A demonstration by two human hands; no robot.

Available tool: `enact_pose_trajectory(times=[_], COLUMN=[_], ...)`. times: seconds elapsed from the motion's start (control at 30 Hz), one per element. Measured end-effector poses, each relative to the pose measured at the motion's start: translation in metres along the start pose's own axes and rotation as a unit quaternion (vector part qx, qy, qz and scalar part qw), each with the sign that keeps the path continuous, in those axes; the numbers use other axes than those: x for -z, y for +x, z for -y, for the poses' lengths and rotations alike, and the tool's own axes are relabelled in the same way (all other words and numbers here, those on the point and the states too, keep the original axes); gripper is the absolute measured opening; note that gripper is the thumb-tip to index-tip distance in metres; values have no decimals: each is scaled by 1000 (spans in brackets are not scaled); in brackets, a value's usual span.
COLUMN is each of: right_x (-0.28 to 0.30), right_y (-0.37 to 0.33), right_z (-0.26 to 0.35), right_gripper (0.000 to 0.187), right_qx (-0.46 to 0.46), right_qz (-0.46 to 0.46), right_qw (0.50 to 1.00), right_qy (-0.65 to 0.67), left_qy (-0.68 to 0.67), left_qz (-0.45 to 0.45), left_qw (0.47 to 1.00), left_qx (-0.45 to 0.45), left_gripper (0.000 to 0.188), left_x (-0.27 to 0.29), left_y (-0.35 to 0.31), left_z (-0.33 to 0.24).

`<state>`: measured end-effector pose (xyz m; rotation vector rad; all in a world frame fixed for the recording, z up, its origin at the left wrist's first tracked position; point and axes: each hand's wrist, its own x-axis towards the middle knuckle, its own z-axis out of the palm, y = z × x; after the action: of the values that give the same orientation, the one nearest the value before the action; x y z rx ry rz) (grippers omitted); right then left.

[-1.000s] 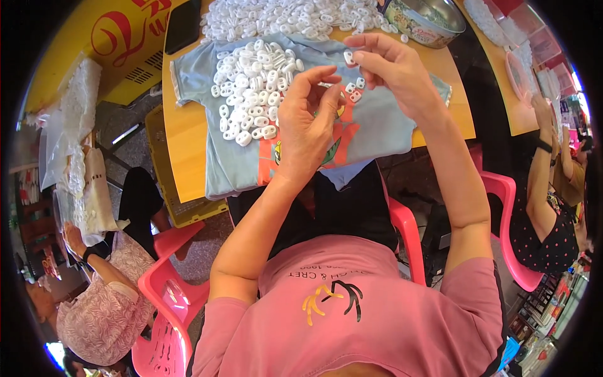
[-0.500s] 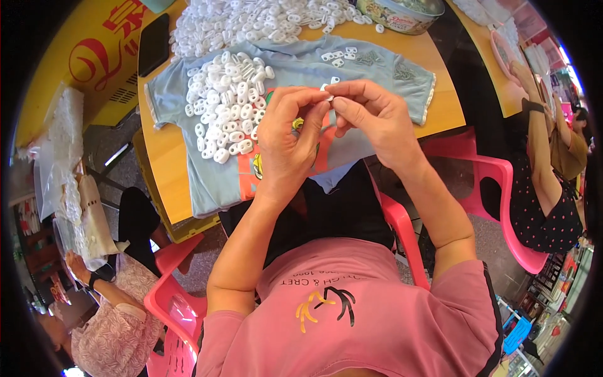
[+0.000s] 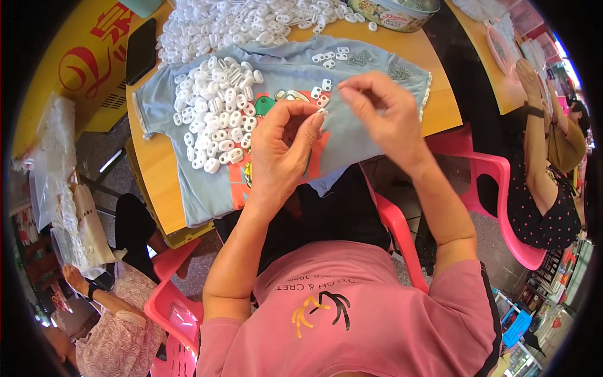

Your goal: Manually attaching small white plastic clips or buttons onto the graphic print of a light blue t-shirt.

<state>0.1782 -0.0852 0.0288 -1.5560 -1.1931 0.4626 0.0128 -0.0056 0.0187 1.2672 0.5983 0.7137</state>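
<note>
your left hand [image 3: 277, 149] has a small white piece [image 3: 322, 112] pinched over the blue shirt [image 3: 352, 141] | right hand [image 3: 388, 119] apart, can't tell if it's gripping anything | looks like piece-by-piece handwork | next probably needs a steady left pinch, careful right fingertips

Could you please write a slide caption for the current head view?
Left hand pinching a small white piece beside a white pile on a blue shirt, right hand held apart.
</note>
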Motion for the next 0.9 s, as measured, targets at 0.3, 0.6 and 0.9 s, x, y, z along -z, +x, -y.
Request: enact_pose_trajectory(times=[0.3, 0.6, 0.9], right_x=[73, 69, 71], right_y=[36, 43, 56], right_z=[-23, -15, -21], right_gripper=[14, 14, 12], right_qx=[39, 114, 95], right_qz=[-15, 99, 146], right_qw=[944, 929, 902], right_qy=[-328, -338, -396], left_qy=[49, 72, 80], left_qz=[3, 8, 8], left_qw=[998, 997, 996], left_qx=[-38, -40, -46], left_gripper=[9, 9, 9], left_x=[3, 3, 1], left_y=[5, 5, 6], left_z=[17, 16, 14])
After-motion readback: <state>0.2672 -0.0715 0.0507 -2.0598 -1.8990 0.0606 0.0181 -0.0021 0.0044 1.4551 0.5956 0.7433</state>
